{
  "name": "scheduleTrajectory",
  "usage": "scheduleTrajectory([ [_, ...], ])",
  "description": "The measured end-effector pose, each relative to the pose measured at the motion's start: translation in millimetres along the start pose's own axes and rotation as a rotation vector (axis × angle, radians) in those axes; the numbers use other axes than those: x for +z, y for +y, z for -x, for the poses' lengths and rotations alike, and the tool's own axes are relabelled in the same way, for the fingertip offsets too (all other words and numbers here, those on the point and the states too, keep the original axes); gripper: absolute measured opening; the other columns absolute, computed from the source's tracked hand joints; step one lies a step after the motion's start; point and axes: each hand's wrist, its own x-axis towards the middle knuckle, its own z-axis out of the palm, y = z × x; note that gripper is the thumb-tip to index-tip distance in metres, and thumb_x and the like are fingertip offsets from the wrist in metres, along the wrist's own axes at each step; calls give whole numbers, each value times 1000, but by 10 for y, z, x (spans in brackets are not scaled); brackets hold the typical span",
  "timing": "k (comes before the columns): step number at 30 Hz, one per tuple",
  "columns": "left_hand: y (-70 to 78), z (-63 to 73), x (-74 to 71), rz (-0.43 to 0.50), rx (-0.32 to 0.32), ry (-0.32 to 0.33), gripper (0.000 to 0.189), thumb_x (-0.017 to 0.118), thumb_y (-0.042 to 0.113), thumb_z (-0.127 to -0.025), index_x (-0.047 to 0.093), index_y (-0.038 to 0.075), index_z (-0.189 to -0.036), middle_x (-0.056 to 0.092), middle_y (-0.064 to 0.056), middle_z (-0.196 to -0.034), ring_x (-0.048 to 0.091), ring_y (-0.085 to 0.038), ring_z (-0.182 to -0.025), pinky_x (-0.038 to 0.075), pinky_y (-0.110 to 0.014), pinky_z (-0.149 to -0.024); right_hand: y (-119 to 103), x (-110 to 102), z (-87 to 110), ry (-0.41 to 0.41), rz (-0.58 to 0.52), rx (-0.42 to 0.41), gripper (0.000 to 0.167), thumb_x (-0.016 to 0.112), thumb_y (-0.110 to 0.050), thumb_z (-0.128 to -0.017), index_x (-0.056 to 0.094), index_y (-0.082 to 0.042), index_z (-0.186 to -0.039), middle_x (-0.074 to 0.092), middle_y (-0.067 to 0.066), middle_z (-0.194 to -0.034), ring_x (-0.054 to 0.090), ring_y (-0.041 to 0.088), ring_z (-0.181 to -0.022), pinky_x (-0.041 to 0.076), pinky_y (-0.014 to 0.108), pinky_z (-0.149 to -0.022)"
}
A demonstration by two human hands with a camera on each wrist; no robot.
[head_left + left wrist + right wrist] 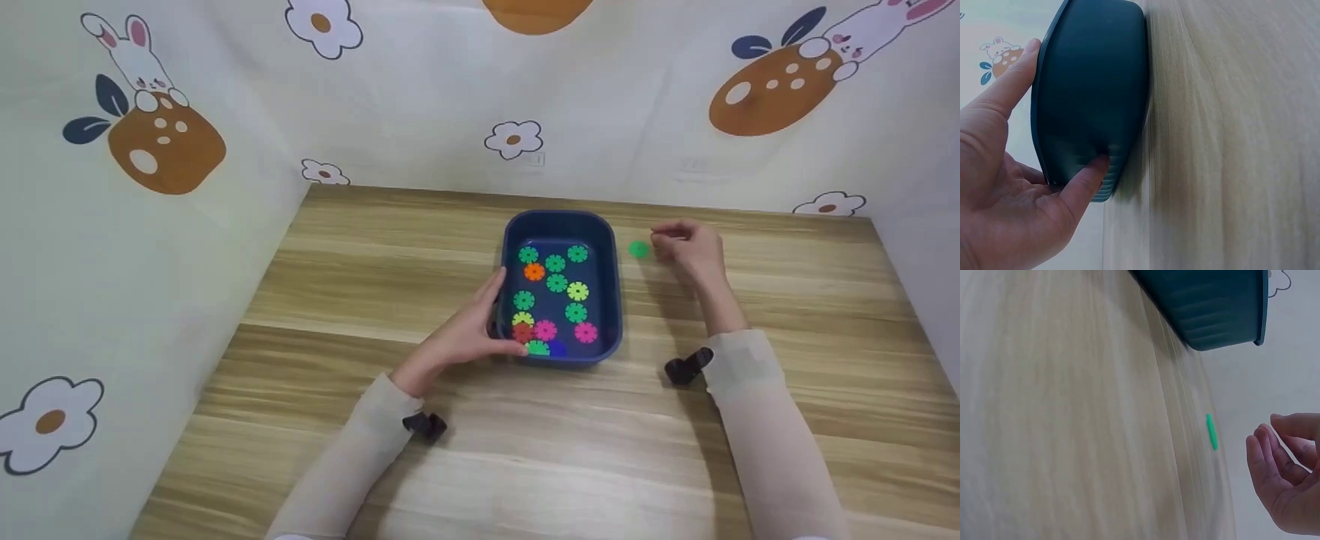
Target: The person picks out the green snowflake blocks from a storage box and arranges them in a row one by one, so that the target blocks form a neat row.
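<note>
A dark blue plastic bin (562, 225) stands on the table, and several notched plastic discs (555, 263) lie inside it in green, yellow, orange, pink, red and blue. My left hand (469, 326) grips the bin's near left corner, with fingers along its side; the left wrist view shows this hand (1022, 197) around the bin's end wall (1092, 84). To the right of the bin, my right hand (694, 251) has its fingers bent and nothing visible between them. A green disc (638, 249) is just beside its fingertips, apart from them in the right wrist view (1211, 432).
The wood-grain table (360, 285) ends at a pale patterned cloth wall (420, 97) behind the bin. Another cloth wall (187, 285) borders the left side. Black wrist cameras (686, 367) sit on both sleeves.
</note>
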Motion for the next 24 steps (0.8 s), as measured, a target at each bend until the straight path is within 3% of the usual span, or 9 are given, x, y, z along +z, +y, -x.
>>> scheduleTrajectory([
  [14,5,13,-2,9,-33,-1,125,87,35,-76,-2,20,-162,-1,-6,-170,10,-29,-156,17,-50,-126,-145,103,51,-25,-92,-73,31,68,-10,-94,66,9,-118,63,-22,-79,63,-8,-75,56,12,-71],
  [19,8,14,-6,19,-16,-3,124,87,31,-77,-2,18,-162,0,-6,-170,11,-29,-156,18,-49,-126,-213,158,75,-50,-169,-79,32,67,-6,-93,63,12,-120,65,-18,-82,65,-6,-77,58,14,-73],
  [24,5,13,-5,29,-8,-5,123,87,30,-77,-2,17,-162,0,-7,-170,12,-29,-156,18,-49,-126,-273,208,98,-61,-163,-97,31,67,-6,-93,64,11,-119,66,-18,-82,67,-4,-78,58,14,-72],
])
